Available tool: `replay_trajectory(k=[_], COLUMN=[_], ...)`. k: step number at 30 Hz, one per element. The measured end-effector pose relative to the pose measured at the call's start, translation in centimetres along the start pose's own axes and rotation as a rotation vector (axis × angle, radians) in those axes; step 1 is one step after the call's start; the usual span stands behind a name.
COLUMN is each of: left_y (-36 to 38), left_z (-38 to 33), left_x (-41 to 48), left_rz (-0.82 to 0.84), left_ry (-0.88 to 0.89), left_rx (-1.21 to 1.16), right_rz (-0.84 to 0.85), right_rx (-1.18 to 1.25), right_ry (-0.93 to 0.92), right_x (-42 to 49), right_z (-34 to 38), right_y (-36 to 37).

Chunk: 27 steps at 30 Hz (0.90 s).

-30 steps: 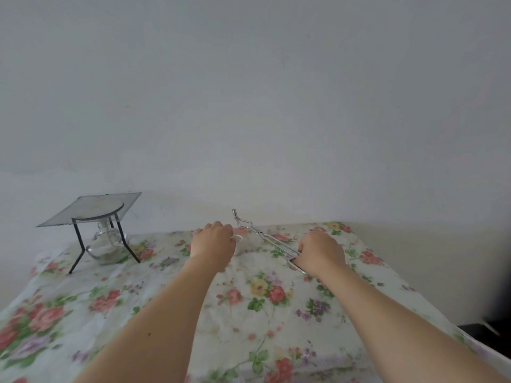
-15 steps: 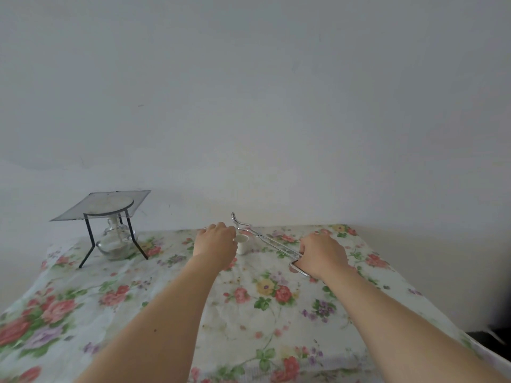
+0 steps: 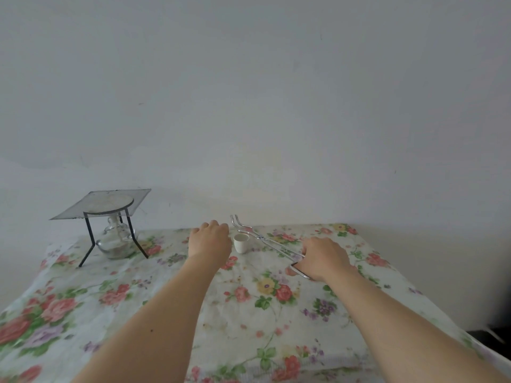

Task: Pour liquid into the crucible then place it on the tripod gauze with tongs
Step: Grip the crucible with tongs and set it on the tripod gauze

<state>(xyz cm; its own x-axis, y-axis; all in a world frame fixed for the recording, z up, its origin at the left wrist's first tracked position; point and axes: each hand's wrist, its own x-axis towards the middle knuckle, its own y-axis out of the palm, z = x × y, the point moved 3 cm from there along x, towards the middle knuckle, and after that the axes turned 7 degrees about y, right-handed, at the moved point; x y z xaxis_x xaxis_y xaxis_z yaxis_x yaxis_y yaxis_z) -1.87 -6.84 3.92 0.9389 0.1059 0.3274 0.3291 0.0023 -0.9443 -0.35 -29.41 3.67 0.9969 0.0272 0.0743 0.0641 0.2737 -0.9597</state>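
A small white crucible (image 3: 241,243) stands upright on the floral tablecloth near the table's far edge. My left hand (image 3: 208,240) rests just left of it, a small gap between them, fingers bent away from me with nothing seen in them. My right hand (image 3: 323,257) grips the handles of metal tongs (image 3: 272,244). Their curved jaws reach just behind and above the crucible's rim, tips pointing up. At the far left, a black tripod (image 3: 89,235) carries a square wire gauze (image 3: 102,203).
A glass spirit lamp (image 3: 114,242) sits under the tripod. The table, covered by the floral cloth (image 3: 249,313), stands against a plain wall; its right edge drops off beside my right forearm. A dark object (image 3: 492,337) lies low at the right.
My left hand has slid left off the crucible, which now shows fully. The tongs in my right hand have lowered toward the crucible. The view has shifted slightly.
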Motion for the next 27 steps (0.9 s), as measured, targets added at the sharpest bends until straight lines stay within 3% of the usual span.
replay_trajectory(k=[13, 27], left_y=[0.3, 0.8], left_z=[0.2, 0.5], left_x=[0.0, -0.3], left_rz=[-0.017, -0.026], left_ry=[-0.021, -0.028], left_rx=[-0.009, 0.003], right_rz=[0.194, 0.172], right_rx=[-0.007, -0.144], right_ry=[0.016, -0.019], right_x=[-1.0, -1.2], right_z=[-0.1, -0.4], right_y=[0.1, 1.8])
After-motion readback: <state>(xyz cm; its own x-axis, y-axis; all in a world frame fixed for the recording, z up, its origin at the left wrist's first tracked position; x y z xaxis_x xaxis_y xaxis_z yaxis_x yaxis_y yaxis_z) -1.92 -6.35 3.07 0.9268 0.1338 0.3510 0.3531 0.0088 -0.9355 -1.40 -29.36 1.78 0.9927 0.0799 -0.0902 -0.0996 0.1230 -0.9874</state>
